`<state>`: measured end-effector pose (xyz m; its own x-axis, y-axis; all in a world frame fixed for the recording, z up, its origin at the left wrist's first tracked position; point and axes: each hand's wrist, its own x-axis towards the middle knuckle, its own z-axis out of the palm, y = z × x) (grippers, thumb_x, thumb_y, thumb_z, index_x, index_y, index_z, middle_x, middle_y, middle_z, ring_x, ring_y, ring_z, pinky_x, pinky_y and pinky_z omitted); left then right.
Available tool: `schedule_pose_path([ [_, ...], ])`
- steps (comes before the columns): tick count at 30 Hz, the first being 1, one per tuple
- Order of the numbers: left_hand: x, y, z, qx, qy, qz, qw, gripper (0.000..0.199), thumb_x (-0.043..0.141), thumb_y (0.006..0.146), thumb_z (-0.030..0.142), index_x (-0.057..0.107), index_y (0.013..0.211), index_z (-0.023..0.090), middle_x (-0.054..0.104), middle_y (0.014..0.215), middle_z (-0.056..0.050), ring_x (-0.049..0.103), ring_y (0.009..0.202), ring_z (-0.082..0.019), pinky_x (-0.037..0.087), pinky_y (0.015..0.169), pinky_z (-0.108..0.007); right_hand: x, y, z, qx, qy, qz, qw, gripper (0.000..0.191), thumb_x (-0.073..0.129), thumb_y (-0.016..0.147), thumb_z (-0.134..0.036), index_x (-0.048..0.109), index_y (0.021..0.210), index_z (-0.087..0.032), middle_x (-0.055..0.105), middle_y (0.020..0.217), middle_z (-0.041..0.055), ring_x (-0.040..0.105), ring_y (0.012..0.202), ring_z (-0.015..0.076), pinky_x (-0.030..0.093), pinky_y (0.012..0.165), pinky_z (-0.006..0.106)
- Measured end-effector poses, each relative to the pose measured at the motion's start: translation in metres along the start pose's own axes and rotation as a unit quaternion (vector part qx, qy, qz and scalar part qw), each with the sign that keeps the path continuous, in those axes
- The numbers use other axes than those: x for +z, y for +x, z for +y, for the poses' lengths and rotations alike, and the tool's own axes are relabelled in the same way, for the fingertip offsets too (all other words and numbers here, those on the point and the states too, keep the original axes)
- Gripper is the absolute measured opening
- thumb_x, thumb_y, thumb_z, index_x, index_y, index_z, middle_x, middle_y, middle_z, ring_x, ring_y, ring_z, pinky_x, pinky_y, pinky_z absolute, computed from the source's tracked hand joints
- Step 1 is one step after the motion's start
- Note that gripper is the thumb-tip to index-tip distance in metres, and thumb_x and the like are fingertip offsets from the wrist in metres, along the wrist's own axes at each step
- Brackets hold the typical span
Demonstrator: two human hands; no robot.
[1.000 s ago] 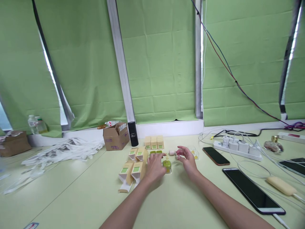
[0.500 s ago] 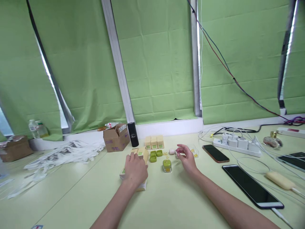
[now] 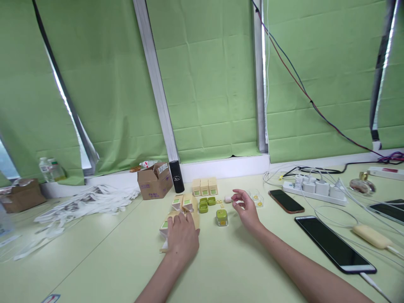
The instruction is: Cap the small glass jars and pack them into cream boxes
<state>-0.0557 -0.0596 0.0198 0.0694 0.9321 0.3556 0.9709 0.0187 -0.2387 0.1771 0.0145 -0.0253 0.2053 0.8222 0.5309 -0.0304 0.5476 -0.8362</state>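
My left hand lies over a group of small tan boxes with green labels, its fingertips on the nearer ones; whether it grips one is hidden. My right hand is curled beside a small pale pink-white item, thumb and fingers close together; what is between them is too small to name. Between the hands stands a clear jar with a green lid. Behind it are several green lids and tiny yellow pieces. Clear containers with yellow marks sit behind my right hand.
Three tan boxes stand at the back, near a black cylinder and a cardboard box. White straps are heaped left. On the right are phones, a power strip, cables and a power bank.
My left hand has moved slightly right and towards me over the tan boxes, so more of the rear boxes show. My right hand has barely moved.
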Motion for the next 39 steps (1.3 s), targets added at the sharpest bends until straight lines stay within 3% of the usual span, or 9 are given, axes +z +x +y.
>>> schedule_pose_path([
  [6,-0.013,-0.007,-0.002,-0.009,-0.034,0.018,0.999,0.035,0.050,0.089,0.023,0.061,0.119,0.008,0.061,0.114,-0.024,0.065,0.094,-0.034,0.035,0.094,-0.048,0.001,-0.002,-0.009,-0.022,-0.023,-0.002,0.999,0.037,0.065,0.082,-0.032,0.061,0.118,-0.024,0.067,0.099,0.0058,0.064,0.096,0.0246,0.048,0.079,0.037],
  [10,-0.034,-0.008,0.002,0.025,-0.065,0.134,0.988,0.033,0.050,0.089,0.020,0.057,0.120,0.009,0.059,0.117,-0.021,0.062,0.100,-0.033,0.038,0.091,-0.047,0.002,-0.005,-0.019,-0.046,-0.073,-0.018,0.996,0.035,0.063,0.087,-0.038,0.062,0.118,-0.022,0.070,0.099,0.0072,0.064,0.095,0.0253,0.047,0.081,0.039],
  [13,-0.042,0.002,0.010,0.067,-0.109,0.237,0.963,0.034,0.049,0.093,0.020,0.052,0.125,0.012,0.056,0.127,-0.021,0.057,0.117,-0.033,0.039,0.094,-0.047,0.005,-0.007,-0.026,-0.050,-0.101,-0.031,0.993,0.031,0.062,0.090,-0.042,0.065,0.113,-0.021,0.073,0.100,0.0086,0.065,0.097,0.0265,0.046,0.084,0.040],
  [16,-0.038,0.019,0.022,0.121,-0.141,0.317,0.930,0.036,0.051,0.093,0.020,0.048,0.128,0.014,0.056,0.129,-0.021,0.051,0.128,-0.034,0.039,0.099,-0.047,0.010,-0.009,-0.031,-0.047,-0.101,-0.044,0.993,0.034,0.065,0.089,-0.047,0.067,0.113,-0.022,0.075,0.104,0.0088,0.066,0.100,0.0268,0.047,0.089,0.042],
  [20,-0.020,0.041,0.039,0.201,-0.161,0.387,0.885,0.040,0.056,0.093,0.020,0.046,0.131,0.012,0.056,0.128,-0.022,0.053,0.126,-0.033,0.041,0.099,-0.046,0.017,-0.007,-0.032,-0.017,-0.053,-0.052,0.997,0.046,0.069,0.086,-0.053,0.065,0.119,-0.021,0.076,0.106,0.0101,0.068,0.100,0.0275,0.049,0.090,0.042],
  [24,-0.004,0.052,0.050,0.273,-0.180,0.388,0.861,0.041,0.055,0.089,0.012,0.046,0.129,0.014,0.060,0.122,-0.019,0.056,0.124,-0.032,0.041,0.098,-0.045,0.017,-0.001,-0.029,0.016,0.019,-0.051,0.998,0.052,0.070,0.083,-0.058,0.062,0.116,-0.018,0.076,0.097,0.0111,0.069,0.093,0.0278,0.052,0.082,0.039],
  [27,-0.001,0.054,0.052,0.302,-0.219,0.362,0.854,0.046,0.060,0.088,0.017,0.044,0.131,0.016,0.061,0.122,-0.017,0.055,0.123,-0.033,0.040,0.099,-0.048,0.014,0.002,-0.029,0.013,0.030,-0.030,0.999,0.054,0.073,0.081,-0.058,0.061,0.113,-0.017,0.076,0.098,0.0114,0.068,0.091,0.0271,0.049,0.075,0.036],
  [34,0.010,0.056,0.041,0.195,-0.380,0.352,0.833,0.041,0.054,0.097,0.028,0.041,0.135,0.021,0.052,0.132,-0.017,0.049,0.128,-0.031,0.040,0.105,-0.050,0.010,-0.002,-0.044,-0.058,-0.060,0.023,0.996,0.052,0.073,0.083,-0.042,0.057,0.127,-0.020,0.072,0.103,0.0068,0.063,0.092,0.0238,0.046,0.079,0.036],
  [39,0.023,0.057,0.035,0.178,-0.409,0.322,0.835,0.041,0.054,0.098,0.031,0.042,0.137,0.024,0.049,0.134,-0.016,0.047,0.128,-0.030,0.042,0.106,-0.050,0.011,-0.012,-0.045,-0.115,-0.122,-0.008,0.986,0.045,0.070,0.084,-0.031,0.058,0.126,-0.023,0.070,0.115,0.0080,0.063,0.100,0.0260,0.051,0.085,0.040],
])
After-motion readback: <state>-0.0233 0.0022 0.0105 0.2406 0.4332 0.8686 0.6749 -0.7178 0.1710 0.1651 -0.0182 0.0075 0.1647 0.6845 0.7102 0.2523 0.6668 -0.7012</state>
